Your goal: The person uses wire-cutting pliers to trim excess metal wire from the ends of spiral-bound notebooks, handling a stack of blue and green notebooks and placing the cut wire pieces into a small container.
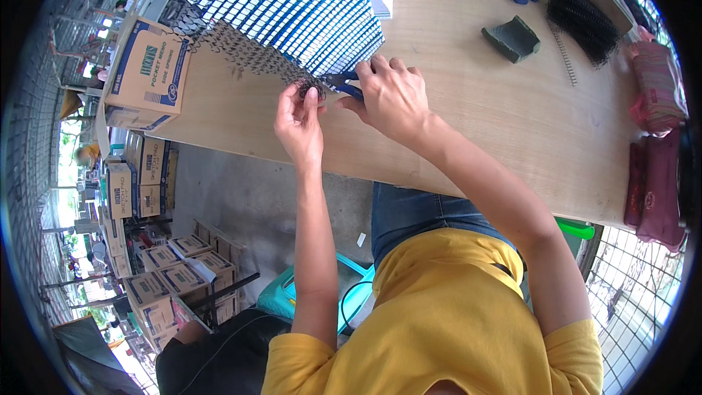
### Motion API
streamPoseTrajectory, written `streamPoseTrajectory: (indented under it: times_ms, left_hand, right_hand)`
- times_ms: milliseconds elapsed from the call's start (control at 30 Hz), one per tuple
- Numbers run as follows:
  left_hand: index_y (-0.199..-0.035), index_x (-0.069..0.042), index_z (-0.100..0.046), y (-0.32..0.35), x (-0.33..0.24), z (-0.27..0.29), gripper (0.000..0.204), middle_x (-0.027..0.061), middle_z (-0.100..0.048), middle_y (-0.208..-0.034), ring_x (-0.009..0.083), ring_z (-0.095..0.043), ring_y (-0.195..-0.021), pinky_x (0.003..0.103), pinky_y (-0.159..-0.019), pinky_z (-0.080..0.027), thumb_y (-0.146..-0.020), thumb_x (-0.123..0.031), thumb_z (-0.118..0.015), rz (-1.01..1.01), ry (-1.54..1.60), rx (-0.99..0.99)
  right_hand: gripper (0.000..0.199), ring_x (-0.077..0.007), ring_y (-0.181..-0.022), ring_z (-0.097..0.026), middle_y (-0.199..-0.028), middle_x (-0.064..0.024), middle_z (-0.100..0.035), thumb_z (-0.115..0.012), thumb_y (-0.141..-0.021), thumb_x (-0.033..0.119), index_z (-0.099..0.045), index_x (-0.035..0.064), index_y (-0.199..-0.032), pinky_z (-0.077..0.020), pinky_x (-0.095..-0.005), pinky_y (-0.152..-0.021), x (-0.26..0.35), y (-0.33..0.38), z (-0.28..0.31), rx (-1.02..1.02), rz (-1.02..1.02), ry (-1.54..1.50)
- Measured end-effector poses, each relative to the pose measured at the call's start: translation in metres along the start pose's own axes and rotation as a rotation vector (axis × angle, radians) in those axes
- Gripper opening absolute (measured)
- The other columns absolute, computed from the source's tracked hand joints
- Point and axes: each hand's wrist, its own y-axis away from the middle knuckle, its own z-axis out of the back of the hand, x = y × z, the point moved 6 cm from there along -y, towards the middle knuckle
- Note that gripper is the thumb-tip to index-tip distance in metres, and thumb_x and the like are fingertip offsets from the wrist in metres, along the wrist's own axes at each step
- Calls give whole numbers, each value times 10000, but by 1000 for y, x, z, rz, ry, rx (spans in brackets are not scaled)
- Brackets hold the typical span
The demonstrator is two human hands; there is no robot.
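In the head view, shows dark wire coils (256, 52) along the lower-left edge of the blue-and-white stack (292, 7), with the long axis slanting from its upper left to its near corner. Pinches the coils' near end by that corner in a nearly closed left hand (300, 123), the nearer of 2. Curls the right hand (395, 99) around 1 blue-handled tool (351, 91), just below the stack; cannot tell the tool's own opening.
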Motion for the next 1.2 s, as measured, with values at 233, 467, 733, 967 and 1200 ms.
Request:
streamPoseTrajectory:
  times_ms: [233, 467, 733, 967, 1200]
  left_hand:
    - [-1126, 36, -596, -2, 1, -3, 214, 66, -662, -943, 104, -637, -766, 238, -652, -548, -959, -91, -636, -11, 15, 1]
    - [-1144, 46, -588, -3, -1, 3, 227, 80, -671, -968, 115, -646, -804, 250, -674, -554, -961, -82, -626, 5, 17, 42]
    - [-1158, 42, -602, -7, -8, 5, 238, 68, -673, -962, 98, -626, -819, 251, -686, -548, -964, -93, -627, -44, 12, 5]
    - [-1126, 41, -620, -7, -11, 4, 203, 61, -672, -954, 88, -608, -797, 253, -672, -533, -968, -86, -620, -33, 23, -1]
    - [-1122, 39, -622, -8, -18, 2, 187, 63, -676, -961, 83, -607, -795, 241, -677, -520, -964, -62, -619, -59, 29, -5]
  right_hand:
    - [514, -339, -661, -690, -720, -159, -670, -740, -794, 495, -616, 2, -868, -547, -432, -597, -6, -10, -15, 141, 20, -132]
    - [518, -320, -805, -689, -875, -136, -661, -755, -781, 482, -638, 8, -953, -557, -434, -666, -5, 1, 5, -40, 18, -38]
    - [480, -328, -736, -696, -814, -151, -680, -767, -774, 455, -640, 25, -947, -556, -432, -632, 4, -10, -1, 53, 31, -66]
    - [475, -336, -752, -693, -834, -154, -679, -766, -777, 450, -634, 29, -953, -547, -435, -623, 1, -8, 2, 89, -16, -109]
    - [499, -342, -806, -681, -913, -142, -648, -769, -769, 464, -638, 31, -981, -546, -449, -660, 6, -7, 13, -46, 20, -14]
